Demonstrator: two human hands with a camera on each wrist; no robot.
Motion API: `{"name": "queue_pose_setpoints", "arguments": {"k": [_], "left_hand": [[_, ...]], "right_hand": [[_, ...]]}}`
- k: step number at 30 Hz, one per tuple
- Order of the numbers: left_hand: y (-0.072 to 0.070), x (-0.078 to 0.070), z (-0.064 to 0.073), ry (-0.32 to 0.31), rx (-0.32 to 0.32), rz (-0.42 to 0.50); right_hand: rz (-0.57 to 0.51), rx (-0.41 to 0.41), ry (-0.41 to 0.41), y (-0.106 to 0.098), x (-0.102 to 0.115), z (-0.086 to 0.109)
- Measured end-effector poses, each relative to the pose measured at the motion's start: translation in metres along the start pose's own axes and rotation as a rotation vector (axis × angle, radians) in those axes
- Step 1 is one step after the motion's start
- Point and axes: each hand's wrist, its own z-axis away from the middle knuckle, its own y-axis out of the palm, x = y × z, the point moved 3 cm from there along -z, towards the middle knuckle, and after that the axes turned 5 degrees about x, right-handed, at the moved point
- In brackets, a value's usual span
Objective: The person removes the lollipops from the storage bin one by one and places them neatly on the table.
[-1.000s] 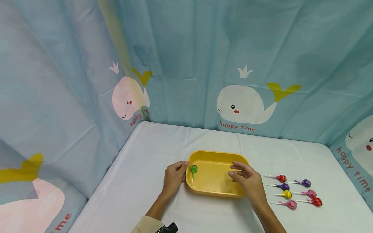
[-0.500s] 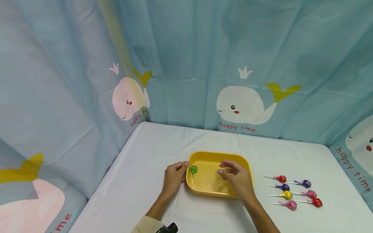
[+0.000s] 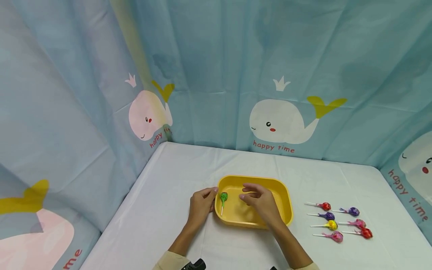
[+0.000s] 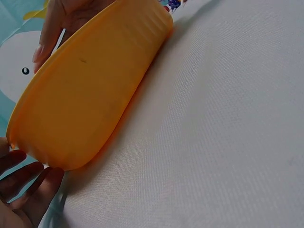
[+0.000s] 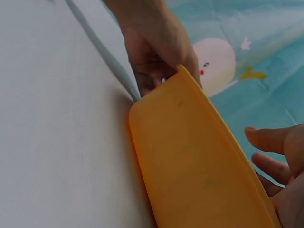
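Observation:
A yellow plastic tray (image 3: 253,225) with rounded corners stands on the white cloth. My left hand (image 3: 201,206) holds its left rim, thumb at the top edge; in the left wrist view the fingertips (image 4: 50,178) meet the outer wall. Inside the tray, by that left end, lies a green-wrapped lollipop (image 3: 224,197) with its white stick toward me. Over the tray's middle hovers my right hand (image 3: 263,204), fingers loosely bent and nothing between them. The right wrist view shows its thumb (image 5: 266,140) apart from the other fingers, above the rim.
Right of the tray, several lollipops lie in two loose columns, among them a yellow one (image 3: 332,225), a purple one (image 3: 353,212) and a red one (image 3: 366,233). A blue curtain (image 3: 216,112) with printed whales hangs along the table's back and sides.
My right hand has moved left, from the tray's right end to over its middle, nearer the green lollipop. The left hand, tray and lollipops stay in place.

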Motion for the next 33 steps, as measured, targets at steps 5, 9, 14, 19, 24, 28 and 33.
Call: {"name": "queue_pose_setpoints", "arguments": {"k": [5, 9, 14, 19, 24, 28, 33], "left_hand": [[0.000, 0.001, 0.000, -0.003, 0.003, 0.015], [0.001, 0.002, 0.000, -0.009, 0.004, 0.028], [0.003, 0.003, -0.002, -0.004, 0.019, 0.053], [0.002, 0.003, -0.002, 0.001, 0.024, 0.057], [0.002, 0.004, -0.001, 0.006, 0.026, 0.050], [0.002, 0.004, -0.002, 0.001, 0.024, 0.053], [0.001, 0.004, -0.002, 0.005, 0.014, 0.038]], "right_hand": [[0.022, 0.017, 0.004, 0.011, 0.000, -0.009], [0.066, 0.028, -0.003, 0.019, 0.001, -0.016], [0.115, 0.045, -0.019, 0.027, 0.001, -0.022], [0.140, 0.072, -0.032, 0.034, 0.001, -0.027], [0.167, 0.094, -0.032, 0.040, 0.000, -0.031], [0.187, 0.100, -0.021, 0.045, -0.002, -0.033], [0.200, 0.122, -0.024, 0.050, 0.000, -0.036]]}}
